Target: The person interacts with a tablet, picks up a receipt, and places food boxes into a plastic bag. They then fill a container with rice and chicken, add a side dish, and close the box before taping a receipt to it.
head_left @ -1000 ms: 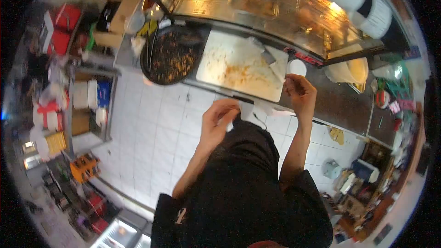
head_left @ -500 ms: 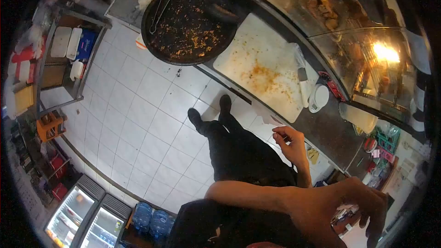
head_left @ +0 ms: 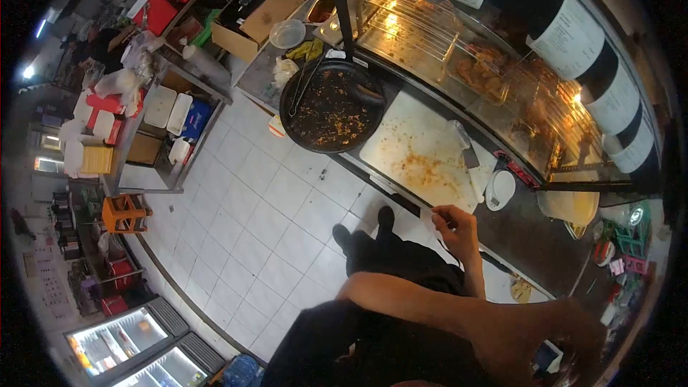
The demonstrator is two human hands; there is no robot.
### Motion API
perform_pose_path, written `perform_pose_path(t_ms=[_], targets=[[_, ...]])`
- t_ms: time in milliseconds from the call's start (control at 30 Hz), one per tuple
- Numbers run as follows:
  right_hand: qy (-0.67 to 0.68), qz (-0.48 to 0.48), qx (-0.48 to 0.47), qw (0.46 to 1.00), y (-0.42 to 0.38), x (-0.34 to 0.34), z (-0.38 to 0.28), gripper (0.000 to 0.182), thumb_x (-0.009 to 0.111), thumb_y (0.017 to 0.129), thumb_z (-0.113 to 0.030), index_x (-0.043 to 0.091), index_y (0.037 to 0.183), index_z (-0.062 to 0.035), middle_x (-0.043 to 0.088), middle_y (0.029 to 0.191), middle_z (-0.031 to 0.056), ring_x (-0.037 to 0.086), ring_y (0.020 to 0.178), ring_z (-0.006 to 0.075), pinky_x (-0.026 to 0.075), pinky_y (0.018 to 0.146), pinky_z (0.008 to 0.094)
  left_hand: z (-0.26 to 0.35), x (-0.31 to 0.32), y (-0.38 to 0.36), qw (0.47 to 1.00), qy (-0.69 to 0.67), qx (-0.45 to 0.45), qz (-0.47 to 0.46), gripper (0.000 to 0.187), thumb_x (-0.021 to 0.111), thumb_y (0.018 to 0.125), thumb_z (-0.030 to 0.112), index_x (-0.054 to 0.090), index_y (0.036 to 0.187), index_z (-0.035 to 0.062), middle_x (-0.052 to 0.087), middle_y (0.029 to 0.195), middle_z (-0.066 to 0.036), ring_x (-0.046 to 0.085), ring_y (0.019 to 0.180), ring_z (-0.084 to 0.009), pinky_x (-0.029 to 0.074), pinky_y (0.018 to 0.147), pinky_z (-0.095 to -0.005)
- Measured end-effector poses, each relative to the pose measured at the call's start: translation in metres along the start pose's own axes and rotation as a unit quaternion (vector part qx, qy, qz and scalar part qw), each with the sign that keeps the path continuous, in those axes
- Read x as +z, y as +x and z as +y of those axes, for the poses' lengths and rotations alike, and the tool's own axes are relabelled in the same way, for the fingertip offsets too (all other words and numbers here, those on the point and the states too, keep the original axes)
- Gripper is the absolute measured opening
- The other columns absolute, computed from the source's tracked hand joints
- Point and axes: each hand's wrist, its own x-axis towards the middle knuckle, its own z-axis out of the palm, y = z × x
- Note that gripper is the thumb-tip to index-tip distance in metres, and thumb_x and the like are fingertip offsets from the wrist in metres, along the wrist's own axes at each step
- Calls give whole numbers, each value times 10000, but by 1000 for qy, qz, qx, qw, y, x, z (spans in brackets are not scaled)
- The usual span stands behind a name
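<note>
My right hand [head_left: 457, 231] is raised by the counter's front edge, below the white cutting board [head_left: 412, 161]. Its thumb and fingers are pinched together; a pale sliver shows at the fingertips, too small to name. My left forearm crosses in front of my body, and my left hand [head_left: 570, 337] is very near the camera, dark and blurred, its fingers hard to make out. Orange-brown crumbs cover part of the board. A cleaver [head_left: 467, 145] lies on its far right side, beside a white kitchen scale [head_left: 500, 190].
A big black pan [head_left: 333, 107] with crumbs and tongs [head_left: 304, 89] stands left of the board. Behind it is a lit glass display case [head_left: 487, 72] with fried food. An orange stool [head_left: 125, 213], a shelf [head_left: 150, 165] and fridges [head_left: 129, 333] line the left.
The view has tilted up and shifted, showing more of the display case and its paper sheets. My right hand stays pinched; my left hand has become darker and less distinct near the camera.
</note>
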Motion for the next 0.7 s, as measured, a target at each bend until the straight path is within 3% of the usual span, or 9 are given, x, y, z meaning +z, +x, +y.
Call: perform_pose_path(t_ms=[133,200,267,333,433,533,600,633,700], targets=[[-2,53,-21,998,12,-25,-14,142,694,894,-100,706,1008,-16,718,811,79,655,723,114,503,624,267,-15,3,-14,1000,16,-22,-5,457,782,812,363,662,1087,19,655,1055,-131,621,995,-259,486,830,-385],[-71,101,-102,987,32,-40,-34,156,716,845,-47,707,999,-20,715,820,93,655,719,142,502,627,268,-5,-9,-32,996,72,-45,14,453,769,817,367,653,1077,15,639,1059,-139,605,1034,-274,476,871,-412],[-156,197,-287,924,65,-65,-82,200,725,790,6,708,986,-25,708,879,117,654,736,190,503,635,278,16,-27,-62,979,162,-94,77,547,743,817,498,653,1049,11,641,1066,-123,601,1037,-247,478,866,-414],[-244,282,-344,862,87,-87,-163,216,704,783,27,699,993,-26,689,974,129,642,868,272,502,778,363,40,-40,-96,947,220,-158,174,617,719,818,555,644,1041,-16,644,1051,-139,598,1030,-252,469,879,-409],[-361,350,-485,716,133,-101,-269,254,694,812,-31,681,1066,-29,668,1033,138,616,947,307,481,851,398,73,-63,-155,926,224,-98,288,576,708,842,490,655,1046,-46,615,1056,-162,574,1038,-258,451,892,-400],[-439,357,-561,605,202,-108,-324,270,675,836,-86,669,1097,-17,659,1063,155,609,970,342,478,876,417,105,-87,-239,826,295,-52,477,521,641,899,443,640,1070,-49,635,1063,-161,612,957,-259,478,846,-385],[-481,350,-505,625,230,-106,-329,269,670,835,-83,671,1096,-15,659,1060,155,608,971,348,478,877,423,137,-95,-298,744,310,-36,591,506,521,955,459,620,1092,-18,644,1059,-145,620,936,-246,478,844,-390],[-509,342,-455,645,241,-104,-330,268,665,835,-81,673,1094,-13,658,1058,156,608,972,355,478,878,429,156,-95,-328,731,294,-1,616,465,509,962,442,611,1081,4,647,1067,-135,625,945,-249,479,852,-401],[-509,348,-438,654,251,-95,-328,265,660,834,-78,676,1090,-10,656,1051,156,609,962,352,478,871,436,196,-81,-365,647,279,11,710,395,472,988,401,595,1124,51,655,1070,-103,624,983,-246,487,869,-396]])
